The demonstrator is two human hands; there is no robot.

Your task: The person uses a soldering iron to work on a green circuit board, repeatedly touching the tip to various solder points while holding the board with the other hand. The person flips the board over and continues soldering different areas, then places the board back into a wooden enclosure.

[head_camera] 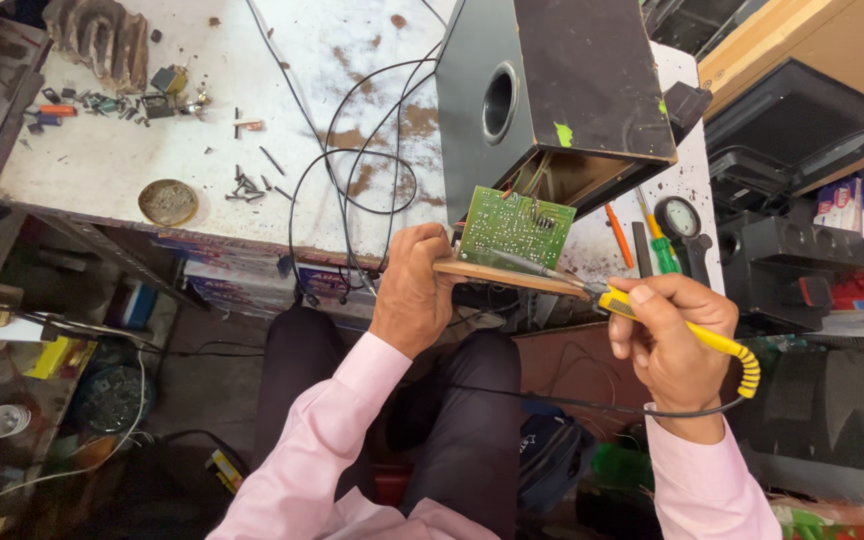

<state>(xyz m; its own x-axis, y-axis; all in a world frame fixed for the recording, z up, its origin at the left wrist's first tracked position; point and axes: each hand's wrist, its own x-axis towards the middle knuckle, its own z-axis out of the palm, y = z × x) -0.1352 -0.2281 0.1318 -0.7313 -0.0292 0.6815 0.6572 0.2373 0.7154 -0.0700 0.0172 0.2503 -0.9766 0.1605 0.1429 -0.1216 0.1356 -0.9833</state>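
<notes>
At frame centre my left hand [414,290] pinches the light, stiff, fragile circuit board [514,228] by its wooden edge; my right hand [670,335] grips the soldering iron [652,310].

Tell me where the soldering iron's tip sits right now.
In the head view, the soldering iron is in the right hand; its tip rests at the green circuit board, held by the left hand.
</notes>
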